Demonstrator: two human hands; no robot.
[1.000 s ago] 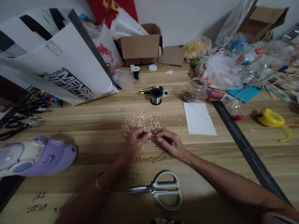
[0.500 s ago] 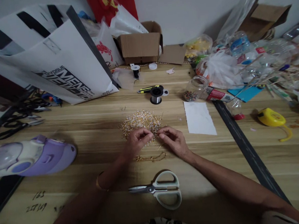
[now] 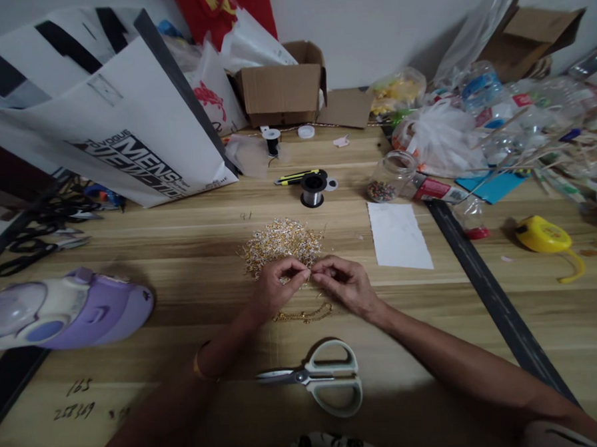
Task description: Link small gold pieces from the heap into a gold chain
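My left hand [image 3: 282, 283] and my right hand [image 3: 345, 282] meet fingertip to fingertip at the near edge of a heap of small gold and clear beaded pieces [image 3: 274, 243]. Thumb and forefinger are pinched on both hands. Whatever is between the fingertips is too small to make out. Just in front of the hands, a gold chain [image 3: 303, 314] lies on the wooden table. Nearer to me rest scissors [image 3: 331, 376] with pale handles, their blades pointing left.
Beyond the heap stand a wire spool [image 3: 313, 191], a yellow-black cutter [image 3: 296, 177] and a jar of beads [image 3: 389, 179]. White paper [image 3: 400, 237] and a yellow tape measure [image 3: 543, 234] lie to the right. At left are a purple-white bottle [image 3: 93, 311] and a large paper bag [image 3: 138, 125].
My fingertips have come together, with the right hand shifting slightly left and the left slightly right. The chain and scissors stay in place.
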